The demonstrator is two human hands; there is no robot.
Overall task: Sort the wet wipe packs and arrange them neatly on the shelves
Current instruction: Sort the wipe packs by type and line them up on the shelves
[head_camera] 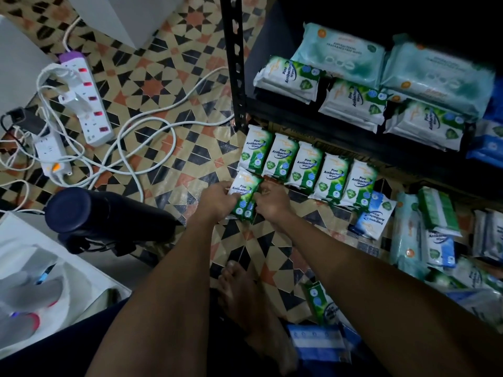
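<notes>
A green-and-white Pine Antibacterial wipe pack (245, 195) lies on the patterned floor in front of the rack. My left hand (217, 198) grips its left edge and my right hand (272, 201) pinches its right edge. Just behind it, a row of several matching green packs (307, 167) lies side by side at the foot of the black shelf rack (236, 63). On the shelf above sit three stacks of the same green packs (353, 100) in front of large pale teal packs (435, 69).
A loose heap of mixed blue, teal and green packs (441, 240) covers the floor at right. Power strips (87, 99) and tangled white cables lie at left. A dark bottle (89, 213) lies beside my left arm. My bare foot (245, 295) is below the hands.
</notes>
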